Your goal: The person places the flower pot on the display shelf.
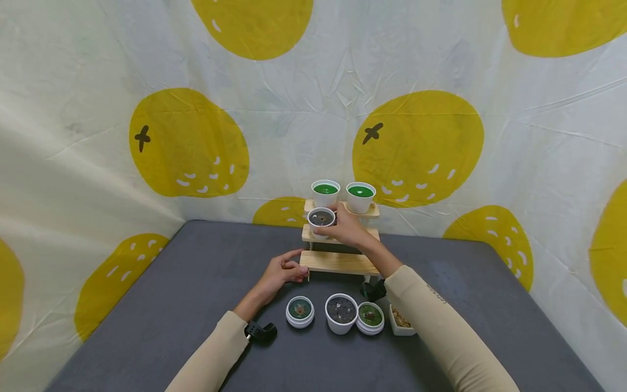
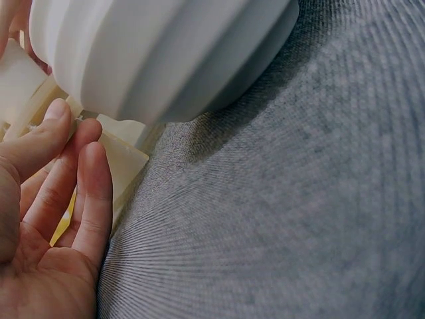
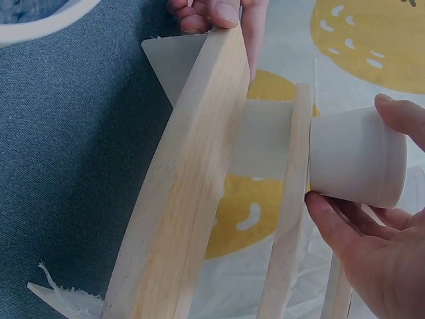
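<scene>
A three-step wooden stand [image 1: 338, 263] rises at the back of the table. My right hand [image 1: 349, 228] grips a white cup with a dark grey filling [image 1: 321, 219] at the left of the middle step; in the right wrist view the base of that cup [image 3: 355, 159] meets the step's board. With thumb and fingers, my left hand [image 1: 280, 272] pinches the left end of the lowest step, seen close in the left wrist view [image 2: 60, 179]. Two white cups with green filling, a left one [image 1: 325, 190] and a right one [image 1: 361, 195], stand on the top step.
On the table before the stand are a ribbed white jar with a dark green filling [image 1: 300, 312], a larger white cup with grey filling [image 1: 341, 313], a jar with a mossy green filling [image 1: 370, 318] and a white dish of tan bits [image 1: 401, 322]. Behind hangs a patterned curtain [image 1: 303, 136].
</scene>
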Demonstrator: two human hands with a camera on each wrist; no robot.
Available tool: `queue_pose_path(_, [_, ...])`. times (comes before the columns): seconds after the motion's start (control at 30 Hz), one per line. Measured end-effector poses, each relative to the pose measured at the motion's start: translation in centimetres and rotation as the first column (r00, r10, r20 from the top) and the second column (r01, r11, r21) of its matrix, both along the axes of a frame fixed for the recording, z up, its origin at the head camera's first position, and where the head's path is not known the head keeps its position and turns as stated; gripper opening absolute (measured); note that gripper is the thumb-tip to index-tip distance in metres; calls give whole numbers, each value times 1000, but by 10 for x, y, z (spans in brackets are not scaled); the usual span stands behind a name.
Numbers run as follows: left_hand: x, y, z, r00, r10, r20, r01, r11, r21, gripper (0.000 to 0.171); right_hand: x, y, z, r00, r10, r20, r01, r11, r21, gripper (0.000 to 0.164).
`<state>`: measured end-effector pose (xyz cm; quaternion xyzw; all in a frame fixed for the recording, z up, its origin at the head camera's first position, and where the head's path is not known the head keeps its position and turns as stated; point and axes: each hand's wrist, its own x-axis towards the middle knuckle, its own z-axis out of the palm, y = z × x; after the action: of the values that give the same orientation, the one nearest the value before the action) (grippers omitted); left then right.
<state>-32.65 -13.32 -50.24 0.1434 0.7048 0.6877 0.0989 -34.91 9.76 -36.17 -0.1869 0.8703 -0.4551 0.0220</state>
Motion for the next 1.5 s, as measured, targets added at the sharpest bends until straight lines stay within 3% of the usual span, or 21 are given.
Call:
queue_pose_path(0.87, [2,0,1,1000,-5,-4,5,1000,10,71,-2,-3,-10,995,-46,-87,47,999,3,70])
queue_pose_path(1.5, [2,0,-1,1000,-1,-6,1,1000,4,71,2,1,-10,997,-19,-76,20,1000,11,72])
